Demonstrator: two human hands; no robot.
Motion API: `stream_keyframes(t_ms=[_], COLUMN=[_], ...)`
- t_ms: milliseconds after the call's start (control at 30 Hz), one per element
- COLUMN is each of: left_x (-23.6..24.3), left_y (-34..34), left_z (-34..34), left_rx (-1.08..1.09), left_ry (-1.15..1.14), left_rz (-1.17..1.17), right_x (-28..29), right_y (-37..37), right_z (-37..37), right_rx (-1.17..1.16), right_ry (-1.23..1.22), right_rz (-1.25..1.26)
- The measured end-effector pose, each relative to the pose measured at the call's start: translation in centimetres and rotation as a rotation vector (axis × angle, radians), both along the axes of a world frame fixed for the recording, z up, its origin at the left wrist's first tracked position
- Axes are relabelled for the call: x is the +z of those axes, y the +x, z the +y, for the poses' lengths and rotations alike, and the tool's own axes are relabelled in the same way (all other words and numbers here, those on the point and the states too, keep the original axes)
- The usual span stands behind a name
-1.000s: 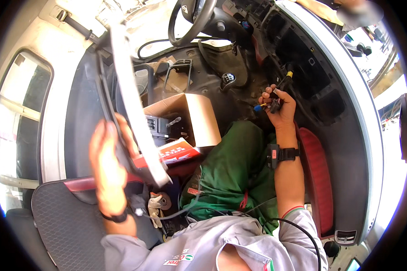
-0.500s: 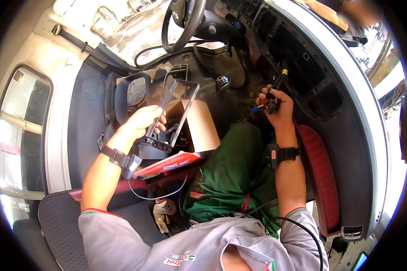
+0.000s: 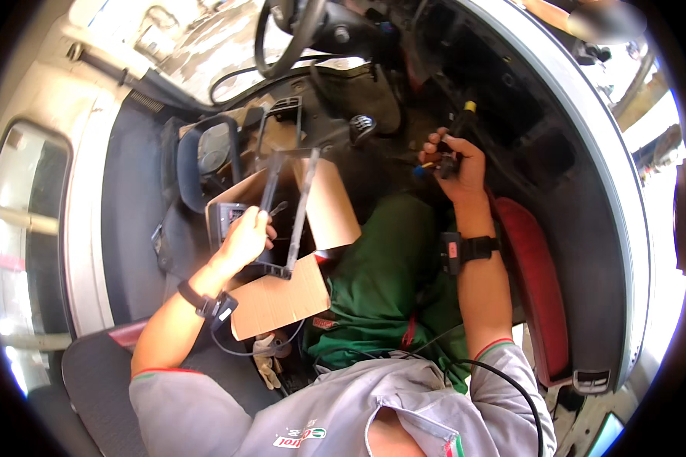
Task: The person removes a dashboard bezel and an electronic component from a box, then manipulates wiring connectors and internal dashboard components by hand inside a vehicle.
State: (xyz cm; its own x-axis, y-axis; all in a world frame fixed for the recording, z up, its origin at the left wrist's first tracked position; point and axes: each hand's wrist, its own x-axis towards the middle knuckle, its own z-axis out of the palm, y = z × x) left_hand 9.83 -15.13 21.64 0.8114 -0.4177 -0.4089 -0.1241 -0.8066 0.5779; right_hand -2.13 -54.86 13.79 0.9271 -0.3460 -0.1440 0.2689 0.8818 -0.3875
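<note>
The left hand (image 3: 245,238) curls its fingers closed around the left side of a thin rectangular frame (image 3: 303,209), over an open cardboard box (image 3: 331,209) left of the green trousers (image 3: 381,266). The right hand (image 3: 466,164) is half curled, gripping dark wiring connectors (image 3: 447,165). Farther out, between the hands, stands a gear knob (image 3: 362,126); beyond it, toward the left, is the steering wheel (image 3: 312,30).

Inside the cardboard box (image 3: 329,206), partly hidden by the left hand (image 3: 248,236): dark device (image 3: 227,216). Beyond the box, cut off above: steering wheel (image 3: 306,32). Right of it, partly covered by the right hand (image 3: 461,169): dark connectors (image 3: 449,164). Farther right, blurred: person (image 3: 606,23).
</note>
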Motion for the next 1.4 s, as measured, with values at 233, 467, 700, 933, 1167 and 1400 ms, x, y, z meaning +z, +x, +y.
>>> stream_keyframes(t_ms=[233, 467, 700, 933, 1167, 1400], left_x=[-0.1, 12.5, 10.5, 1.1, -6.2, -5.0], left_y=[1.2, -1.9, -2.0, -2.4, -1.6, -0.3], left_z=[3.6, -8.2, -26.1, -43.8, -50.4, -51.3], left_rx=[-0.135, -0.393, -0.750, -0.945, -1.009, -0.907], left_ry=[0.155, 0.016, -0.307, -0.298, 0.021, -0.184], left_rz=[-0.314, -0.387, -0.622, -0.681, -0.649, -0.439], right_x=[0.0, 0.3, -0.1, -0.6, -3.6, -6.7], right_y=[0.4, -0.5, 0.4, 1.7, 3.3, 4.0], right_z=[0.3, 0.3, 0.8, 1.9, 3.2, 3.0], right_rx=[-0.007, -0.071, -0.109, -0.282, -0.367, -0.257], right_ry=[0.034, -0.028, -0.066, -0.280, -0.528, -0.583], right_rz=[-0.004, 0.040, 0.085, 0.280, 0.547, 0.601])
